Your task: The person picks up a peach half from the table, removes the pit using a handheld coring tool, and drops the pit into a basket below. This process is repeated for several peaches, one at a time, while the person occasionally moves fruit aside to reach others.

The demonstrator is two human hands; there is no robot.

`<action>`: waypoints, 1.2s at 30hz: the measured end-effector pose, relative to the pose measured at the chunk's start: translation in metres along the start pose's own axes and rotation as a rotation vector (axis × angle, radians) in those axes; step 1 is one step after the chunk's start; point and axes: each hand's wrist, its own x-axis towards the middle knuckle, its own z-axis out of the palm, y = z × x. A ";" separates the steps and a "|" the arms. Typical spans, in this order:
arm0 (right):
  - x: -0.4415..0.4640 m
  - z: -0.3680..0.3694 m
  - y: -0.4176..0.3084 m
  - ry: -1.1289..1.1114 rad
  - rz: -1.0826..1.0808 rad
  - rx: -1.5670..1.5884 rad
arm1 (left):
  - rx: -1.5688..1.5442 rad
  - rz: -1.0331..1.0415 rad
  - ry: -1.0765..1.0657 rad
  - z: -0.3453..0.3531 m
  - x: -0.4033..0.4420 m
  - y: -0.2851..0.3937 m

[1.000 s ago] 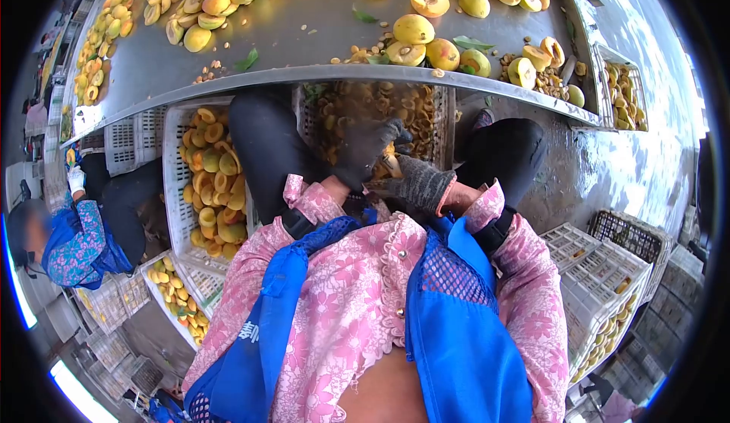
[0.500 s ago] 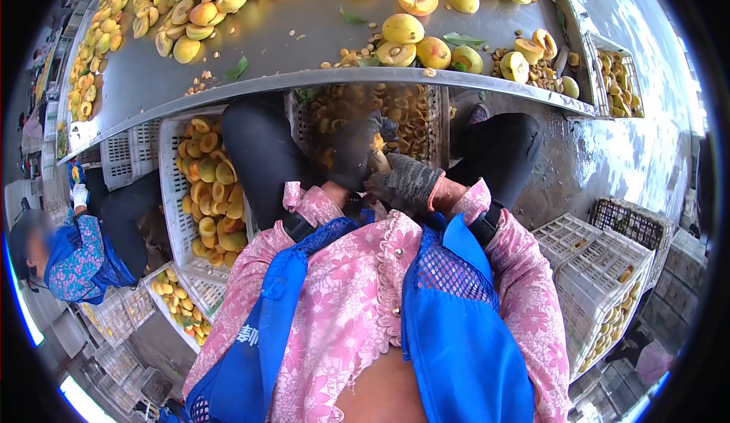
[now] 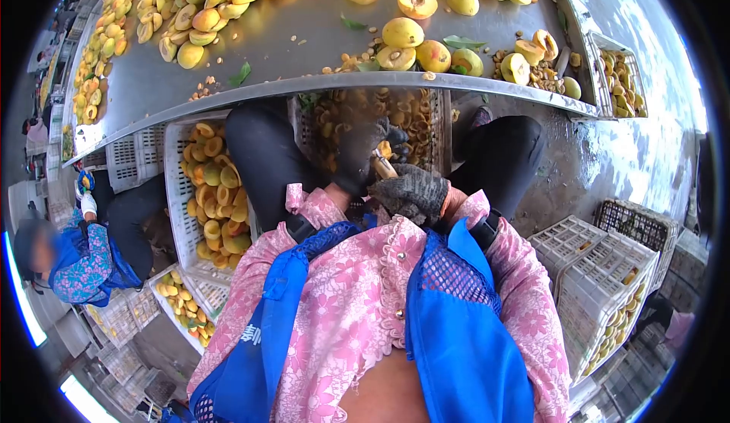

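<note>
My right hand (image 3: 412, 192), in a grey knit glove, is closed around a short wooden-handled tool (image 3: 385, 166). The tool points up and left, its tip against a small orange-yellow piece of peach (image 3: 385, 149). My left hand (image 3: 359, 149), in a dark glove, curls around that piece, its fingers partly blurred. Both hands meet between my knees, above a crate (image 3: 443, 130) holding many peach halves (image 3: 414, 111). How much fruit lies inside the left hand is hidden.
A metal table (image 3: 285, 58) ahead carries whole and halved peaches (image 3: 411, 35), loose pits (image 3: 544, 75) and leaves. Left of my leg stands a white crate (image 3: 176, 195) of peach halves. Stacked crates (image 3: 593, 271) stand at right. A co-worker (image 3: 87, 256) sits at left.
The tool has tilted and shows more of its handle, with my right hand slightly lower. The fruit piece has shifted slightly right and down. At left, the co-worker's gloved hand has moved.
</note>
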 end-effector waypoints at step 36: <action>0.000 -0.017 0.002 0.406 0.730 0.106 | 0.879 0.334 0.203 -0.026 -0.064 0.120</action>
